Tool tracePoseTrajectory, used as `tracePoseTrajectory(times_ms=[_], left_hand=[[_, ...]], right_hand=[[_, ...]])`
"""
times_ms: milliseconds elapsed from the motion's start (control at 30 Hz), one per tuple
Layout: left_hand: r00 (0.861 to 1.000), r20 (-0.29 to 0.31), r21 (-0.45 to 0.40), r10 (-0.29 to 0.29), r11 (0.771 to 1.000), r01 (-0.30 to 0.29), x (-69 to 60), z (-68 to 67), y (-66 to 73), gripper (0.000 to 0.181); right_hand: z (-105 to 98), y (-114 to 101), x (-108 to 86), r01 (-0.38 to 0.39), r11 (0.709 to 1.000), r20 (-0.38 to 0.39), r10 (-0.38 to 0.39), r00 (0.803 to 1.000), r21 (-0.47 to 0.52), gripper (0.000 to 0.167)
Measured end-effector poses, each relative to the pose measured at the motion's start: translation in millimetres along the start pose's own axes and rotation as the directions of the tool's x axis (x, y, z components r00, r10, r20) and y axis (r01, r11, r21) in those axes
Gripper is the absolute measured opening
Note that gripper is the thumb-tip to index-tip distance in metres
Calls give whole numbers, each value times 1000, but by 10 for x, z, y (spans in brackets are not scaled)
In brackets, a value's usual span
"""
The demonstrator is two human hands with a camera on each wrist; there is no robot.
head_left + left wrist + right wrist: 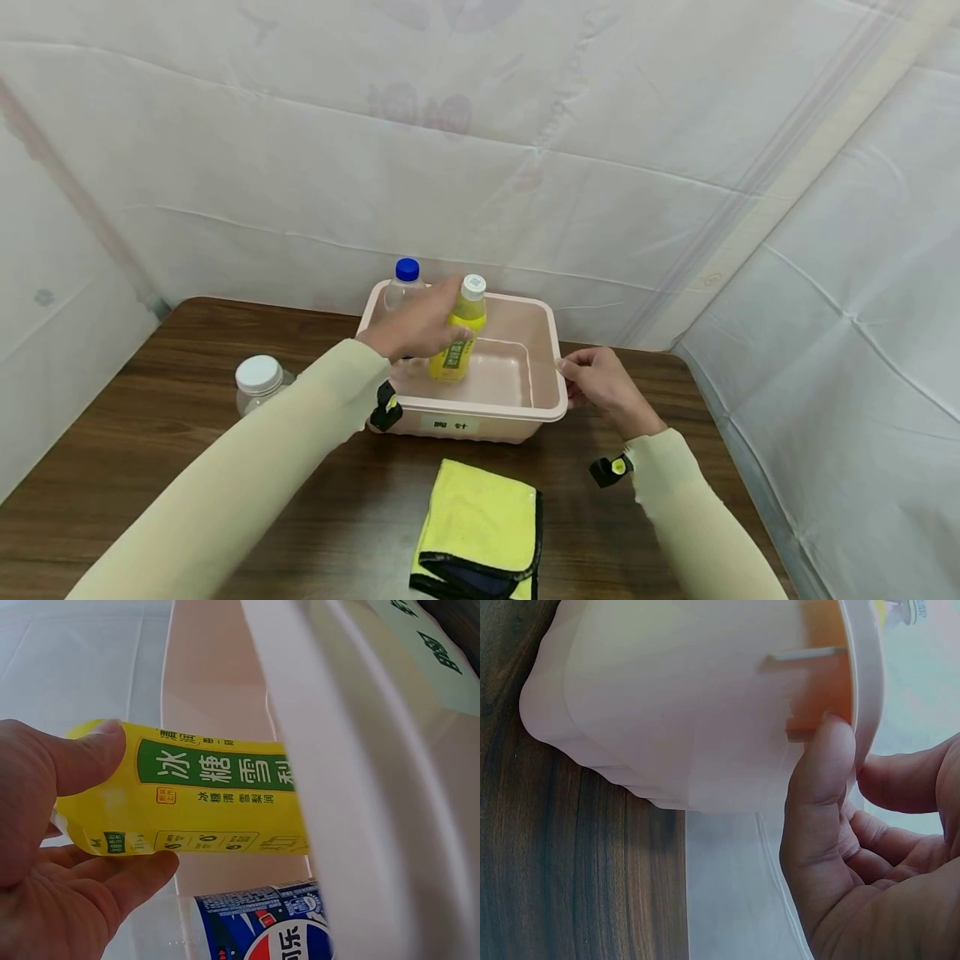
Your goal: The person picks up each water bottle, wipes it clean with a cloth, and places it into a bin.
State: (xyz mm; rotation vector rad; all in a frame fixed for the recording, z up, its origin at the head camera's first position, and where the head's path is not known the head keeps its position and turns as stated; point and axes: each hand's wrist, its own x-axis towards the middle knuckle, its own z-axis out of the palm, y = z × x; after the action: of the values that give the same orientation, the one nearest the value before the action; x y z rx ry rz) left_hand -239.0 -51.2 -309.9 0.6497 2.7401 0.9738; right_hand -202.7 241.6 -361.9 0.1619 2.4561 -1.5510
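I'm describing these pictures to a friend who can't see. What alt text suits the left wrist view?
A person's left hand grips a yellow bottle with a green label panel, sideways in the picture and partly hidden behind the rim of a pale pink bin. Below it in the picture, a blue-labelled bottle shows in part.

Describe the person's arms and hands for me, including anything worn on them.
The left sleeve and right sleeve are long, plain and pale cream, reaching close to the wrists. By each wrist sits a small black device, one on the left and one on the right, each with a yellow spot. The left hand and right hand are ungloved.
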Motion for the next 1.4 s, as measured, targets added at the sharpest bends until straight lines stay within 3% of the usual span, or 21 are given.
tracePoseTrajectory(times_ms=[467, 633, 833, 1400], left_hand=[[1000, -9, -3, 17, 1000, -17, 36, 64, -24, 73], [1000, -5, -10, -9, 1000, 9, 63, 93, -14, 76], [999, 14, -34, -48, 998, 48, 84, 132, -7, 71], [997, 17, -60, -79, 995, 80, 112, 198, -43, 61]], right_hand=[[3, 9, -8, 4, 1000, -2, -4, 1000, -3, 28], [2, 10, -7, -5, 1000, -16, 5, 1000, -10, 26], [-2, 12, -10, -1, 1000, -17, 0, 1000, -26, 27], [11, 23, -28, -3, 1000, -19, 3, 1000, -12, 27]])
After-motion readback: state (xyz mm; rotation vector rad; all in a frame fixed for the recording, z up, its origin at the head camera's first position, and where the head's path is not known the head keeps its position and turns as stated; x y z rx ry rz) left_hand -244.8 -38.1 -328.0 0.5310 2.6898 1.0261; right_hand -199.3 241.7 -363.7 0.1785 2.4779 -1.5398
